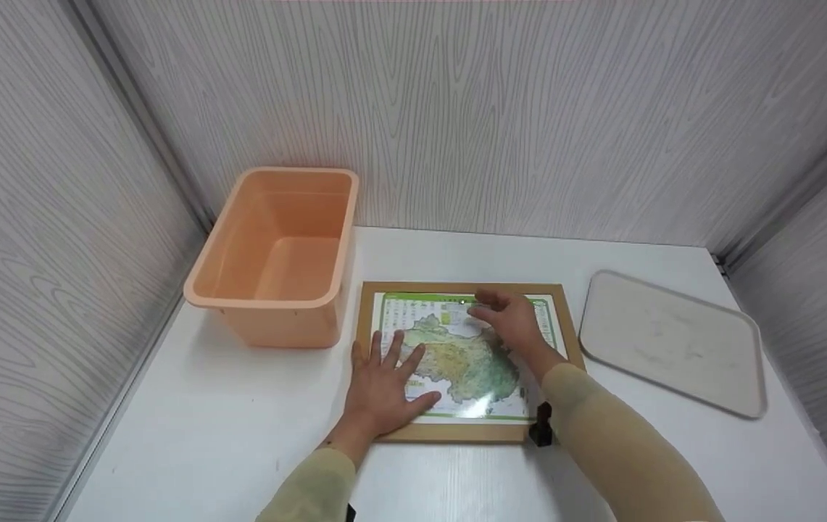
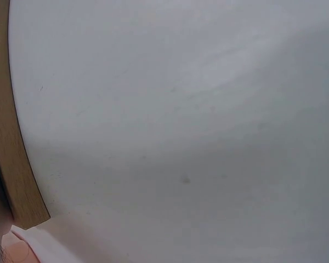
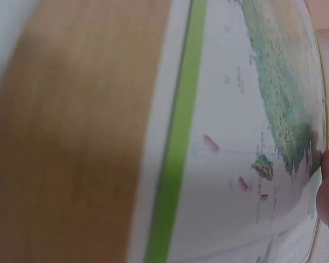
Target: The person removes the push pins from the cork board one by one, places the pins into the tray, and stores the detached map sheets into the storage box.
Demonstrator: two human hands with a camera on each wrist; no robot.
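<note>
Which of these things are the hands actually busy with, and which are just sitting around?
In use:
map puzzle in its wooden frame, flat on the table
left hand, pressed flat on it
right hand, over its upper part

Lying about:
orange bin, left of the map
grey tray, to the right

A white table (image 1: 239,435) lay under the hands, its surface smooth with a few faint marks. Grey wood-grain walls (image 1: 500,109) closed it in on 3 sides: 1 beyond the hands, 1 to their left, 1 to their right. Metal strips ran down the 2 corners where the walls met. The light was soft and even, with a pale sheen on the tabletop near the hands and faint shadows.
</note>
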